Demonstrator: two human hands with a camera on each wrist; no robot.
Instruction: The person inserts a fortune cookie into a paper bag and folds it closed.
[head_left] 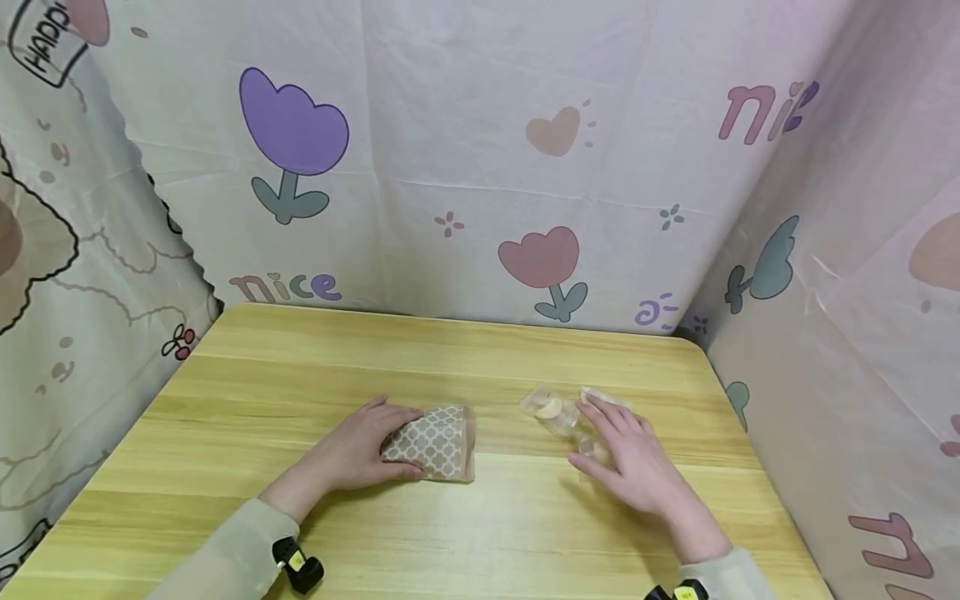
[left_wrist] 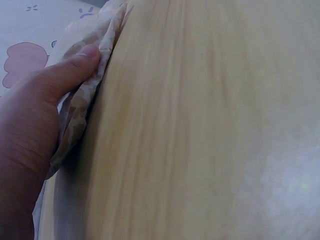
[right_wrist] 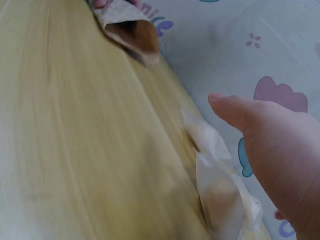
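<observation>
A small brown paper bag [head_left: 442, 446] with a white lattice print lies on the table, and my left hand [head_left: 363, 446] grips its left end between thumb and fingers. In the left wrist view, the thumb presses along the bag's crinkled side [left_wrist: 75, 112]. Seen from the right wrist, the bag's mouth [right_wrist: 137, 37] gapes toward the right. My right hand [head_left: 637, 467] is over several small clear packets [head_left: 550, 407], fingers spread and thumb apart. One packet holds a pale round piece. The hand partly hides the others; the packets [right_wrist: 220, 200] look blurred in the right wrist view.
The wooden table [head_left: 450, 542] has a light grain. A printed cloth [head_left: 435, 142] with flowers and words hangs behind it and along both sides. Bare tabletop lies between the bag and the packets.
</observation>
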